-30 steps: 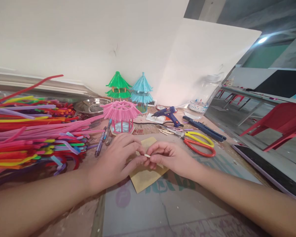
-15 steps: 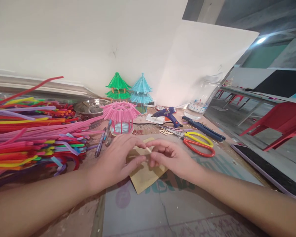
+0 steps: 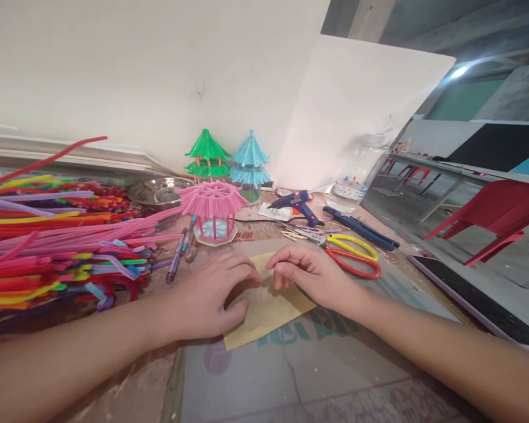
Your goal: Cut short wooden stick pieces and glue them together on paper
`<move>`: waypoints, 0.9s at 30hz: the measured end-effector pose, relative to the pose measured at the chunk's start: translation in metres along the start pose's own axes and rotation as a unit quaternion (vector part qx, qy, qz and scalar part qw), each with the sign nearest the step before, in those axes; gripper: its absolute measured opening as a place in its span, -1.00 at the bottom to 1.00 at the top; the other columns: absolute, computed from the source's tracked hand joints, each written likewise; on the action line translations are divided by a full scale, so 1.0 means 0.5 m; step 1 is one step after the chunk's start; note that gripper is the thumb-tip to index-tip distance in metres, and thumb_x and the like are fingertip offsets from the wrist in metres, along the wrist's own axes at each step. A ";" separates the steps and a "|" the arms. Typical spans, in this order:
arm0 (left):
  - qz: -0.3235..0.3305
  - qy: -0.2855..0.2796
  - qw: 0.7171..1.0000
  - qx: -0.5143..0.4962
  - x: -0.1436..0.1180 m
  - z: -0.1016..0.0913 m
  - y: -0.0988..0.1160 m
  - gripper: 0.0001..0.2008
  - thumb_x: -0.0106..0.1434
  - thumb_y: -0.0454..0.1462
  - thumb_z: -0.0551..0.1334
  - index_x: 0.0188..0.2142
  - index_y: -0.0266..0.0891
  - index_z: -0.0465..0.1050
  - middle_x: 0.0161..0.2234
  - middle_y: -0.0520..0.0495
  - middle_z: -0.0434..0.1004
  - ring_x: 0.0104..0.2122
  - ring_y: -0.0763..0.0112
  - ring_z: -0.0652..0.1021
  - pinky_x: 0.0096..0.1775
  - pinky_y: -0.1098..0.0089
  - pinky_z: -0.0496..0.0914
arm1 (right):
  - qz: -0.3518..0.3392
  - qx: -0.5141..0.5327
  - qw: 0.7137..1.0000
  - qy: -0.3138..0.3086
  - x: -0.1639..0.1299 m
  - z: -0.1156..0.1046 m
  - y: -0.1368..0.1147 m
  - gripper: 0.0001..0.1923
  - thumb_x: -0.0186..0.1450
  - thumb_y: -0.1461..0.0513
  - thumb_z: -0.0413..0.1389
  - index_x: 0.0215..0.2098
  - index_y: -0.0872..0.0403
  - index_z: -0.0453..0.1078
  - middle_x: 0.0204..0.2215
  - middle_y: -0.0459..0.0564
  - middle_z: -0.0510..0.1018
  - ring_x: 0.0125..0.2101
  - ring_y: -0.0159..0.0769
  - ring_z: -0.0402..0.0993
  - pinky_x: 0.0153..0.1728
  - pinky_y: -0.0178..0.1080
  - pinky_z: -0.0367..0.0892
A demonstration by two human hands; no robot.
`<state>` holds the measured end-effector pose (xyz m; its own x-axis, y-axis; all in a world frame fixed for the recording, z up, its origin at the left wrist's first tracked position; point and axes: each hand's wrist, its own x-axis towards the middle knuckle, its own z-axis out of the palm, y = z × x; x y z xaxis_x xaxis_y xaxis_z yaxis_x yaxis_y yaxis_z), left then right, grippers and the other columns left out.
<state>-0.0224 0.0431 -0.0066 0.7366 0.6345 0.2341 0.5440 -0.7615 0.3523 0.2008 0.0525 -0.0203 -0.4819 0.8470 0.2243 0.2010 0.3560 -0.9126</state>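
Observation:
A yellow-tan sheet of paper [image 3: 268, 317] lies on the grey printed mat under both hands. My left hand [image 3: 216, 288] rests at the sheet's left side, its thumb and fingers apart and nothing visible between them. Over the sheet's upper right part, my right hand [image 3: 311, 273] has its fingers curled in toward the thumb; whatever they pinch is hidden. Just beyond the hands stands a pink pipe-cleaner pavilion [image 3: 214, 202] with an open roof top. Several short pale sticks [image 3: 294, 235] lie past my right hand, beside the red-and-yellow-handled scissors [image 3: 352, 252].
Bundles of colourful pipe cleaners [image 3: 48, 241] fill the left side. Green [image 3: 207, 155] and blue [image 3: 250, 158] pavilions stand behind. A glue gun [image 3: 297, 204], dark pliers [image 3: 361, 227], a clear jar [image 3: 350, 182], pens [image 3: 176, 258], a metal dish [image 3: 156, 192] and a phone [image 3: 476, 299] lie around.
My hands have drawn slightly apart, and the left thumb has moved away from the right fingers. The paper has turned. The short pale stick seen between my hands no longer shows.

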 end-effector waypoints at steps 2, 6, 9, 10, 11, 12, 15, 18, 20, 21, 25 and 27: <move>-0.007 -0.007 1.000 0.001 0.000 -0.002 0.004 -0.78 0.16 -0.31 0.20 -0.16 -0.20 0.41 -0.10 -0.08 0.49 -0.03 0.17 0.45 0.04 0.17 0.33 | -0.015 -0.057 0.998 -0.007 0.000 -0.002 0.001 -0.81 0.32 0.17 0.06 -0.31 0.07 0.48 -0.58 -0.14 0.52 -0.51 -0.38 0.45 -0.41 -0.32 0.34; -0.027 -0.021 0.999 0.015 0.001 -0.001 0.008 -0.62 0.20 -0.12 0.25 -0.03 -0.21 0.41 -0.01 -0.16 0.46 0.04 0.07 0.42 0.07 0.06 0.32 | -0.058 -0.180 0.982 -0.014 0.007 -0.008 -0.001 -0.85 0.30 0.28 0.10 -0.36 0.06 0.52 -0.44 -0.09 0.61 -0.42 -0.35 0.50 -0.38 -0.34 0.33; -0.033 -0.029 0.999 0.023 0.001 0.000 0.006 -0.52 0.20 -0.07 0.25 0.07 -0.21 0.37 0.07 -0.21 0.41 0.11 0.01 0.37 0.13 -0.02 0.28 | -0.088 -0.287 0.954 -0.005 0.010 -0.013 -0.004 -0.87 0.30 0.33 0.12 -0.35 0.06 0.51 -0.43 -0.08 0.62 -0.39 -0.34 0.50 -0.34 -0.33 0.31; -0.036 -0.033 0.999 0.025 0.001 0.001 0.005 -0.51 0.20 -0.07 0.25 0.08 -0.21 0.37 0.09 -0.22 0.41 0.13 0.00 0.36 0.14 -0.03 0.27 | -0.095 -0.316 0.944 -0.001 0.009 -0.014 -0.004 -0.89 0.29 0.34 0.15 -0.36 0.06 0.50 -0.44 -0.08 0.61 -0.39 -0.33 0.49 -0.34 -0.32 0.30; -0.038 -0.036 0.998 0.027 0.001 0.001 0.004 -0.50 0.20 -0.06 0.25 0.08 -0.22 0.37 0.09 -0.23 0.41 0.13 -0.01 0.36 0.15 -0.03 0.26 | -0.102 -0.339 0.935 0.003 0.007 -0.014 -0.005 -0.91 0.28 0.34 0.17 -0.37 0.06 0.48 -0.45 -0.08 0.59 -0.39 -0.33 0.48 -0.35 -0.32 0.29; -0.040 -0.038 0.998 0.029 0.001 0.001 0.003 -0.49 0.20 -0.06 0.25 0.08 -0.23 0.37 0.09 -0.23 0.40 0.14 -0.01 0.36 0.15 -0.03 0.26 | -0.107 -0.355 0.929 0.005 0.004 -0.013 -0.005 -0.92 0.28 0.34 0.18 -0.38 0.07 0.47 -0.45 -0.09 0.58 -0.40 -0.33 0.48 -0.36 -0.32 0.28; -0.039 -0.036 0.998 0.034 0.001 0.003 0.002 -0.48 0.20 -0.05 0.25 0.08 -0.26 0.37 0.10 -0.24 0.40 0.14 -0.03 0.35 0.16 -0.05 0.25 | -0.137 -0.355 0.925 -0.008 -0.006 -0.006 -0.007 -0.91 0.29 0.34 0.18 -0.39 0.07 0.42 -0.46 -0.09 0.55 -0.40 -0.34 0.46 -0.36 -0.34 0.29; -0.030 -0.035 0.998 0.039 0.000 0.004 0.002 -0.49 0.20 -0.06 0.25 0.08 -0.27 0.38 0.10 -0.25 0.40 0.13 -0.03 0.35 0.16 -0.06 0.25 | -0.183 -0.353 0.917 -0.040 -0.009 0.000 -0.008 -0.89 0.31 0.37 0.15 -0.38 0.09 0.40 -0.45 -0.08 0.54 -0.38 -0.34 0.46 -0.33 -0.34 0.31; -0.026 -0.041 0.998 0.044 0.000 0.004 0.002 -0.48 0.20 -0.06 0.25 0.08 -0.29 0.37 0.10 -0.26 0.40 0.14 -0.03 0.35 0.17 -0.05 0.24 | -0.200 -0.393 0.897 -0.030 -0.007 0.000 -0.007 -0.87 0.31 0.39 0.13 -0.39 0.10 0.40 -0.44 -0.05 0.54 -0.37 -0.31 0.46 -0.33 -0.31 0.31; -0.025 -0.043 0.998 0.046 -0.001 0.004 0.002 -0.47 0.19 -0.07 0.25 0.09 -0.30 0.37 0.11 -0.26 0.40 0.14 -0.03 0.35 0.17 -0.04 0.24 | -0.200 -0.415 0.888 -0.016 -0.005 -0.001 -0.006 -0.86 0.30 0.39 0.12 -0.40 0.10 0.40 -0.45 -0.04 0.54 -0.38 -0.29 0.46 -0.33 -0.30 0.30; -0.019 -0.029 0.998 0.046 -0.001 0.005 0.001 -0.51 0.20 -0.08 0.25 0.07 -0.26 0.38 0.10 -0.24 0.41 0.14 -0.03 0.36 0.16 -0.04 0.25 | -0.205 -0.404 0.891 -0.036 -0.006 0.001 -0.006 -0.86 0.32 0.37 0.10 -0.38 0.08 0.41 -0.43 -0.04 0.55 -0.37 -0.31 0.47 -0.34 -0.32 0.32; -0.018 -0.026 0.998 0.045 -0.001 0.005 0.001 -0.52 0.20 -0.08 0.25 0.06 -0.24 0.38 0.10 -0.23 0.41 0.13 -0.02 0.36 0.16 -0.04 0.26 | -0.225 -0.393 0.889 -0.060 -0.007 0.003 -0.006 -0.84 0.34 0.37 0.08 -0.38 0.08 0.42 -0.44 -0.04 0.55 -0.37 -0.30 0.47 -0.33 -0.31 0.33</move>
<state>-0.0214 0.0420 -0.0089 0.7348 0.6554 0.1748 0.6024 -0.7490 0.2760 0.2007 0.0478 -0.0186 -0.7422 0.5171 0.4263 0.4760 0.8545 -0.2077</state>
